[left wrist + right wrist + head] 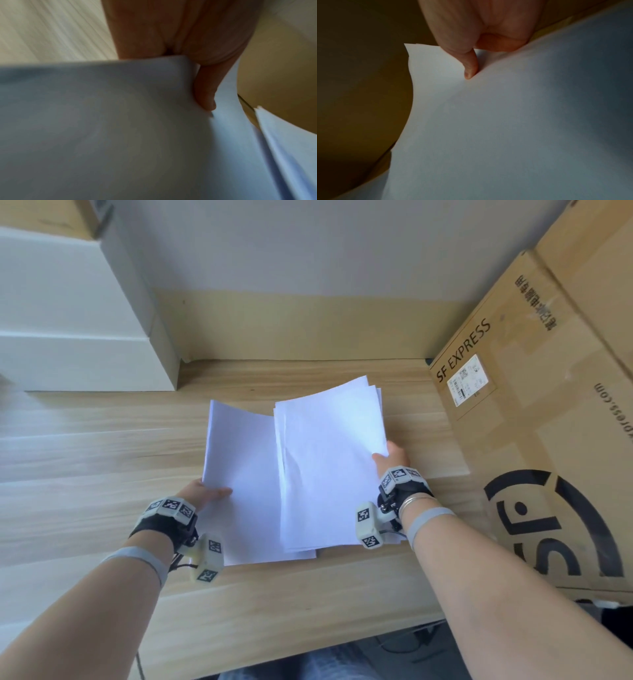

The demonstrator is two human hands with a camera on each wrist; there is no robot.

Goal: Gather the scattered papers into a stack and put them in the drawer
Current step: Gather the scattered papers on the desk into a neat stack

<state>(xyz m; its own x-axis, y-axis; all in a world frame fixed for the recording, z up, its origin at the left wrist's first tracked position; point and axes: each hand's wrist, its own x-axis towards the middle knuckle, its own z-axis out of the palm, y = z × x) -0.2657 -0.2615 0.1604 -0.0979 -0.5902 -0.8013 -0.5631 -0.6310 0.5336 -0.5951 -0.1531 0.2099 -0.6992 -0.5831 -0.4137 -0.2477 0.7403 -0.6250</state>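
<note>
Two bundles of white paper are held above the wooden desk (pixel 85 460). My left hand (pixel 205 494) pinches the near left corner of the left sheets (pixel 243 474), thumb on top; the left wrist view shows that thumb (pixel 205 94) pressed on the paper (pixel 102 121). My right hand (pixel 390 460) pinches the right edge of the right stack (pixel 329 460), which overlaps the left sheets. In the right wrist view the thumb (pixel 469 67) presses onto the stack (pixel 505 121). The fingers under the paper are hidden. No drawer is in view.
A large SF EXPRESS cardboard box (pixel 534 412) stands on the desk close to my right hand. White boxes (pixel 68 337) are stacked at the back left. A grey wall (pixel 308 251) closes the back. The desk's front edge (pixel 308 648) runs above my lap.
</note>
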